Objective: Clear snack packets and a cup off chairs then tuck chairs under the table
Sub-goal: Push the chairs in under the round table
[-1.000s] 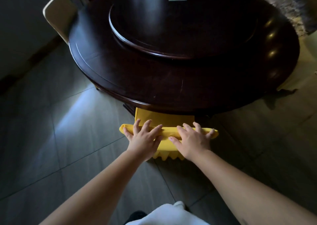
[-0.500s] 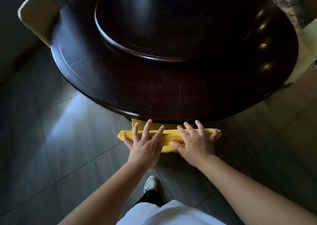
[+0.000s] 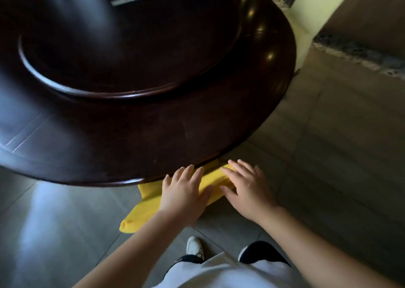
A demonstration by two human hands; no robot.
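Note:
A yellow chair (image 3: 144, 208) stands pushed in under the round dark wooden table (image 3: 135, 138); only its backrest top shows past the table's rim. My left hand (image 3: 184, 195) lies flat on the backrest with straight fingers. Beside it, my right hand (image 3: 247, 189) rests on the same backrest, fingers spread toward the table's edge. No snack packet or cup is in view.
A raised round turntable (image 3: 122, 53) fills the table's middle. A stone-topped counter (image 3: 359, 53) juts in at the right. Grey floor tiles (image 3: 328, 147) stretch to the right and left of the chair. My shoes (image 3: 195, 246) stand just behind the chair.
The chair has slid farther under the table; less of its seat and back shows. The view has swung right and closer, and both hands stay on the backrest.

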